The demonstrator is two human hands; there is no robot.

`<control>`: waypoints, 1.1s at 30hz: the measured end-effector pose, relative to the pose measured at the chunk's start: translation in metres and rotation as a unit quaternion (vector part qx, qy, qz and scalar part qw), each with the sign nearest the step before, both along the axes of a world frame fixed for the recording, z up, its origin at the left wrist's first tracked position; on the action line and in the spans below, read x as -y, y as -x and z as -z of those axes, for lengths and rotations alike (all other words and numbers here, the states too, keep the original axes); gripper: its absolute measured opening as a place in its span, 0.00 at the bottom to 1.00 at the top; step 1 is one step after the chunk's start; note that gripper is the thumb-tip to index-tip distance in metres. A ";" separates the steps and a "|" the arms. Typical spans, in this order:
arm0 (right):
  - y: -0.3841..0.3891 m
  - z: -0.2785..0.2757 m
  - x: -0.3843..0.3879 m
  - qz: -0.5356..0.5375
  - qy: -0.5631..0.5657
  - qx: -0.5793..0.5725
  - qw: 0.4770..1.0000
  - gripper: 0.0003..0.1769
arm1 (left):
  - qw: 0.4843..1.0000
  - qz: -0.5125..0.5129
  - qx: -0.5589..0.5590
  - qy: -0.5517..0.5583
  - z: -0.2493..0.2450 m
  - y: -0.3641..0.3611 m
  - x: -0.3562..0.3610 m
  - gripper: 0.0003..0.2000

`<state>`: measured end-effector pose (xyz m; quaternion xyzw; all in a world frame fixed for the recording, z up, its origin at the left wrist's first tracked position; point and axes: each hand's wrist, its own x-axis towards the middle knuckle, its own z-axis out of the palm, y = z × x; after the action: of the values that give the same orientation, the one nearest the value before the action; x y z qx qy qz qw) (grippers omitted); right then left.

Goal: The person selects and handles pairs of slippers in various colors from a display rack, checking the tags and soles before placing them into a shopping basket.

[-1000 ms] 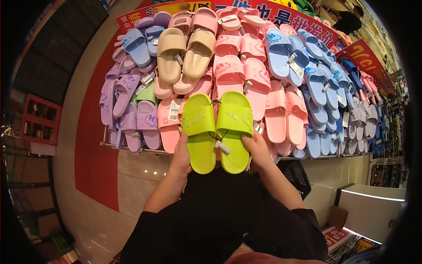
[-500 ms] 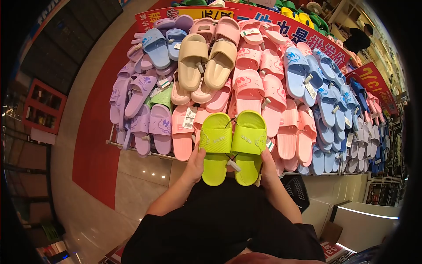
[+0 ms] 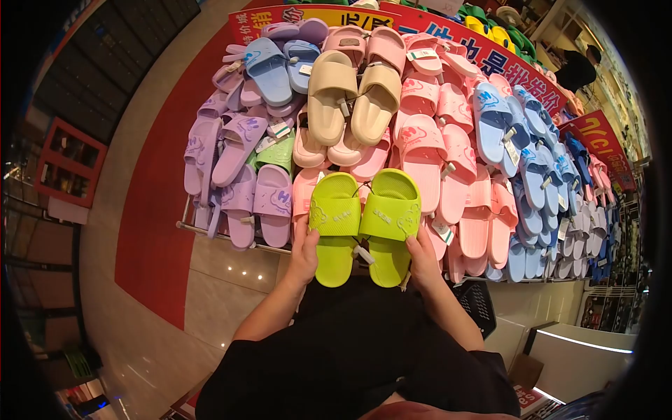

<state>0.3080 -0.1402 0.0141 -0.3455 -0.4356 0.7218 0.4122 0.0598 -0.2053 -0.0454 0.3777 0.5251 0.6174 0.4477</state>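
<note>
A pair of lime-green slide sandals is held up in front of me, side by side with toes toward me. A dark cord and a white tag join the two between their straps. My left hand grips the outer edge of the left sandal, thumb on top. On the other side my right hand grips the right sandal's outer edge, its thumb near the strap. The fingers beneath are partly hidden. Just behind them lie pink slides and a beige pair on the rack.
The sloped display rack carries purple slides, blue slides and grey ones at the right. Red and yellow signs run along its back. A black basket is below right. A dark-clothed person is at the far right.
The lime-green slides have come slightly up and left in view, held in both hands. The rack appears shifted to the right as my view turns a little.
</note>
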 end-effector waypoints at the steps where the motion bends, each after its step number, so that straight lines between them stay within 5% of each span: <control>1: 0.006 0.001 -0.001 -0.005 -0.011 0.012 1.000 0.27 | 1.000 0.001 -0.001 0.000 -0.003 0.007 -0.001 0.21; 11: 0.136 -0.030 -0.044 -0.089 -0.171 0.121 0.974 0.27 | 0.990 -0.090 -0.085 -0.062 -0.046 0.114 -0.032 0.22; 21: 0.198 0.027 -0.079 -0.067 -0.112 0.240 0.962 0.33 | 0.941 -0.180 -0.288 0.007 -0.019 0.152 -0.093 0.24; 25: 0.195 0.040 -0.078 -0.111 -0.167 0.214 0.956 0.33 | 0.977 -0.169 -0.128 -0.017 -0.017 0.155 -0.090 0.25; 33: 0.196 0.030 -0.078 -0.079 -0.158 0.101 0.979 0.28 | 0.981 -0.186 -0.040 -0.048 -0.017 0.158 -0.093 0.25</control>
<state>0.1122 -0.0622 -0.0158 -0.3118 -0.6096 0.6356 0.3566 -0.0987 -0.1119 -0.0281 0.3187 0.5734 0.6986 0.2858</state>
